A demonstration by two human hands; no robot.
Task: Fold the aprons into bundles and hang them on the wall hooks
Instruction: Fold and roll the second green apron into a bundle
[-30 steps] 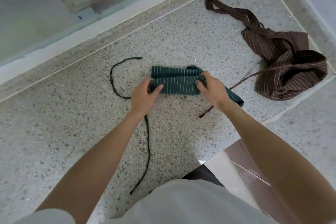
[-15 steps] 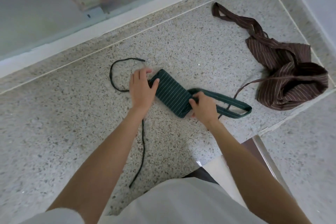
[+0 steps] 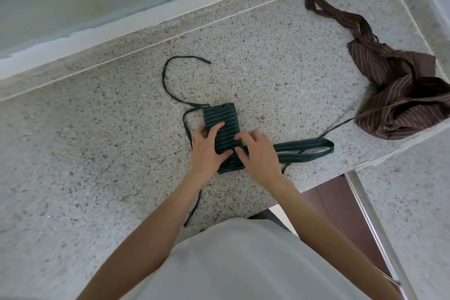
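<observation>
At frame centre my left hand (image 3: 207,151) and right hand (image 3: 258,153) both grip the folded green pinstriped apron (image 3: 222,126) against the speckled terrazzo counter (image 3: 97,141), keeping its folds tight. Upper right, the crumpled brown striped apron (image 3: 399,95) waits unfolded.

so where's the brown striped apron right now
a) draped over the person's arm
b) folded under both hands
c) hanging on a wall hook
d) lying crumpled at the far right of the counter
d: the brown apron lies crumpled at the counter's far right, untouched; both hands work the green apron.
</observation>
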